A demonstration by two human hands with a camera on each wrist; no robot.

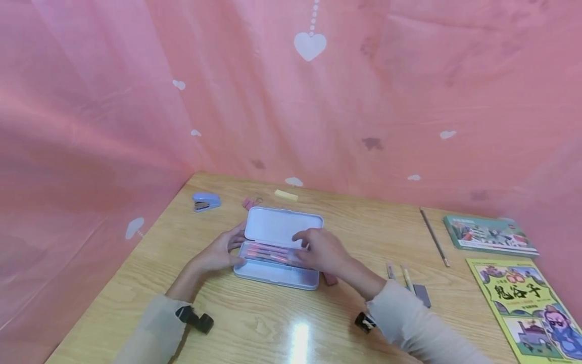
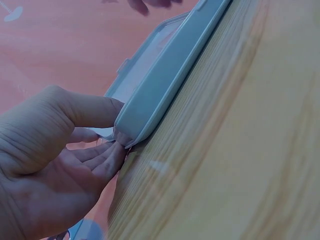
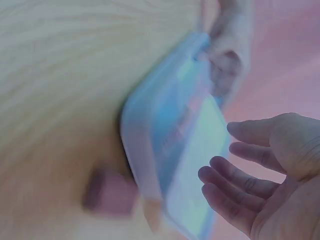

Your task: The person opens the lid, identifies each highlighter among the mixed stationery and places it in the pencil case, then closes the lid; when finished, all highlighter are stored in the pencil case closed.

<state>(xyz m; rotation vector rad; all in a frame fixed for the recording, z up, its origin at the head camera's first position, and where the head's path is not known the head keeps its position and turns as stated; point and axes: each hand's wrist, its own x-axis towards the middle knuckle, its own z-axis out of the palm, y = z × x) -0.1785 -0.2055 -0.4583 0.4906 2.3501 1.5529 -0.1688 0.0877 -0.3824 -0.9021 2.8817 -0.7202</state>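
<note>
Grips the open pencil case (image 1: 277, 277) by its left end with the left hand (image 1: 221, 251), there on the wooden table (image 1: 247, 323)! Holds the right hand (image 1: 324, 248) over its right part, loosely spread, gripping nothing. Shows pink pens (image 1: 268, 254) inside (with the lid (image 1: 277, 223) tipped back on the far side). Lies between a blue stapler (image 1: 208, 199), far left, and a yellow book (image 1: 523, 303), near right.

The person's bare hands (image 1: 220, 254) extend from long, loose, creased pale grey-white fabric sleeves (image 1: 423, 323). A black band (image 1: 184, 314) crosses the left cuff, with a small, rounded black camera housing (image 1: 206, 323) beside it; a similar blocky black housing (image 1: 363, 322), bearing a pale patch, sits by the right cuff.
</note>
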